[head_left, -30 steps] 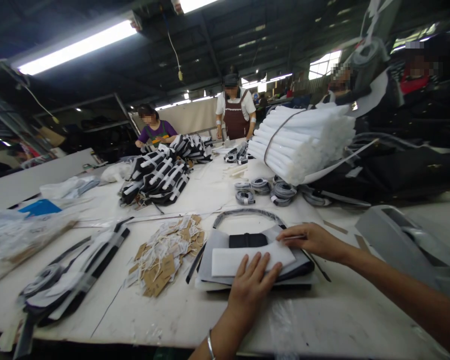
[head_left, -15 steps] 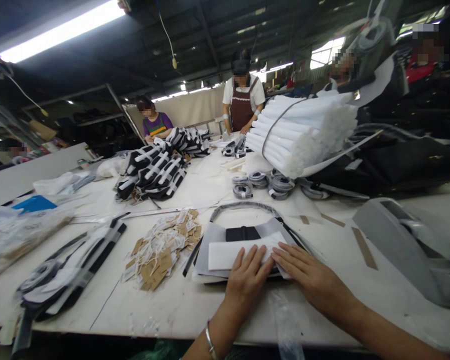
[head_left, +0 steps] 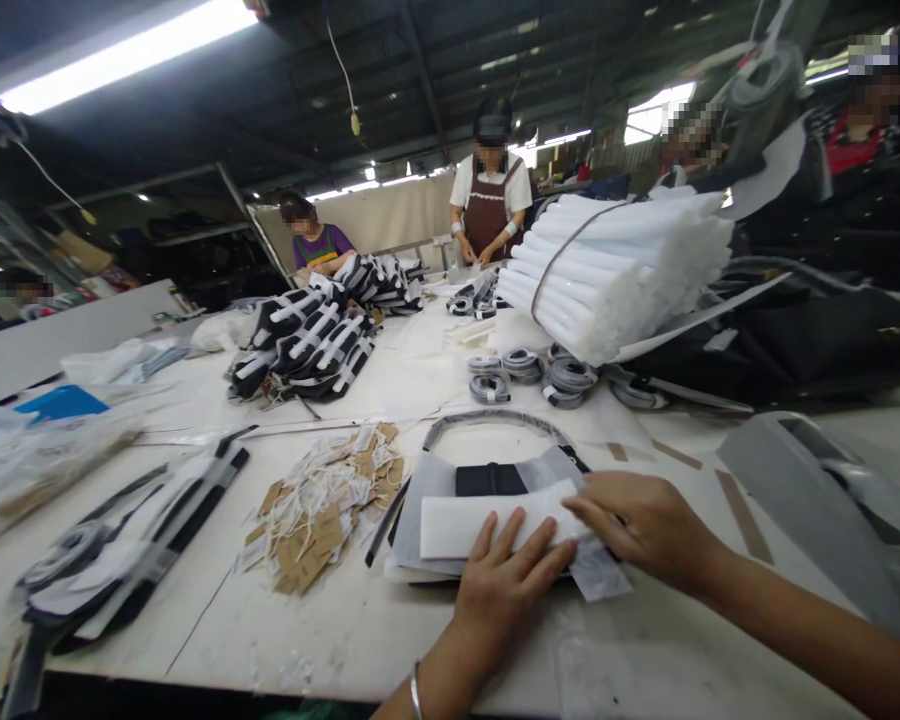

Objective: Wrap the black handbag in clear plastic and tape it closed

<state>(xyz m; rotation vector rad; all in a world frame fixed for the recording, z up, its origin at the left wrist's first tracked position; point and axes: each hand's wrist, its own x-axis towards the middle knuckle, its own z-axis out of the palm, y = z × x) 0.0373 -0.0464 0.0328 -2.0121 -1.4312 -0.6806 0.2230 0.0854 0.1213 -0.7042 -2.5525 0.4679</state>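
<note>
White strip [head_left: 454,527], one: atop the grey-sheeted bag [head_left: 429,482] on the desk [head_left: 330,640], long axis left to right. Left hand [head_left: 499,587], nearer: fingers spread flat over it. Right hand [head_left: 645,522]: fingers curled at its right end; pinching, I cannot tell.

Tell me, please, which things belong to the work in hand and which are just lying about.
Seemingly in hand:
white strip, left hand on it, right hand at its end
grey sheet beneath
looped handle

Seemingly lying about:
tags
coiled straps
bundled rolls
blue sheet
</note>
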